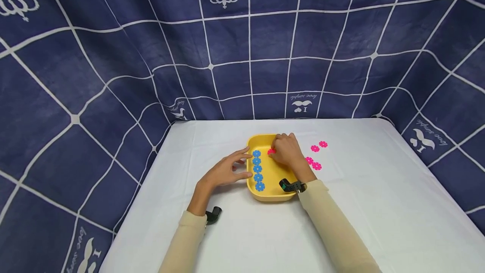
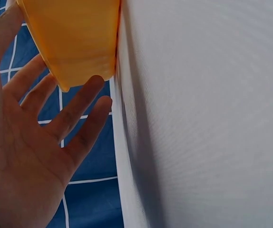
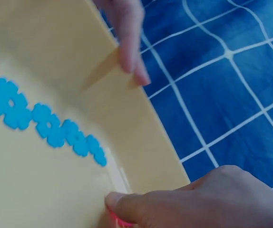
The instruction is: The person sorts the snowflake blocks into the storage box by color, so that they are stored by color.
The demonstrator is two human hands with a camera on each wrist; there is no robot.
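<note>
On a white table [image 1: 398,205], a yellow tray [image 1: 270,184] is partly filled with flower pieces.
From my distant seat I see the left hand [image 1: 224,171] loosely spread at the tray's left wall, gripping nothing; the right hand [image 1: 286,150] pinches a pink flower piece [image 1: 270,151] inside, toward the far end. Five blue pieces [image 1: 257,169] line the left side. I judge the blue row laid, pink just begun: four pink pieces [image 1: 316,166] remain outside, right of the tray.
</note>
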